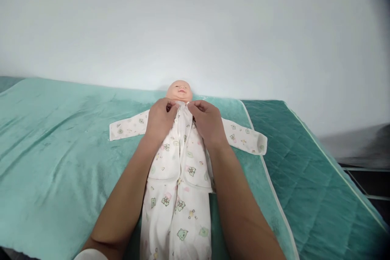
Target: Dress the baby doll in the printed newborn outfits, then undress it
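Note:
A baby doll [179, 90] lies on its back with its head toward the wall. It wears a white baby jacket [195, 158] printed with small bears, its sleeves spread out to both sides, over matching trousers [183, 227]. At the neckline, my left hand [161, 115] pinches the left front edge of the jacket. Opposite it, my right hand [209, 120] pinches the right front edge between thumb and fingers. Below my hands the two front panels lie side by side down the chest. The doll's own hands and feet are out of sight.
Under the doll lies a light green blanket [76, 162] with pale piping, wrinkled on the left. A darker green quilted cover [310, 178] shows beneath it on the right. A white wall [195, 28] stands right behind the doll's head.

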Demonstrator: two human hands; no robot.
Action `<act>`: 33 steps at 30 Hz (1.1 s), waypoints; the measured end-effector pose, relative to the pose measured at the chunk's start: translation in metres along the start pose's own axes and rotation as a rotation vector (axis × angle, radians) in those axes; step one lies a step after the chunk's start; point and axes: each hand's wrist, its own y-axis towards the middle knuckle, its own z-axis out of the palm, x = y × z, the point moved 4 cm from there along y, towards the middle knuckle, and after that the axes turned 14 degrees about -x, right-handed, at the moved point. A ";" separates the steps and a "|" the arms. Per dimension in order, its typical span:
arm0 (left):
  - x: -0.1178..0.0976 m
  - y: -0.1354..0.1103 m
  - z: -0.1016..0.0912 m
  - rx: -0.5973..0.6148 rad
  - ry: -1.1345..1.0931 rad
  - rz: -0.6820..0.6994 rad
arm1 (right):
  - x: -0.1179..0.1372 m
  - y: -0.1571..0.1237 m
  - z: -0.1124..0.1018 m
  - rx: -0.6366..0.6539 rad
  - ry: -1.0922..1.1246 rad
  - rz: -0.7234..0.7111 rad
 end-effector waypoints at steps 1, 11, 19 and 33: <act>0.000 0.000 0.000 0.016 0.002 -0.019 | 0.001 -0.001 0.001 0.004 -0.017 -0.020; 0.001 0.001 -0.001 0.100 -0.040 -0.102 | -0.007 0.000 0.000 0.033 0.003 -0.089; 0.005 0.003 -0.003 0.025 -0.166 -0.196 | -0.005 -0.001 0.001 0.022 -0.011 -0.138; 0.003 0.000 0.003 0.092 -0.187 -0.112 | -0.007 -0.002 0.003 0.014 0.015 -0.154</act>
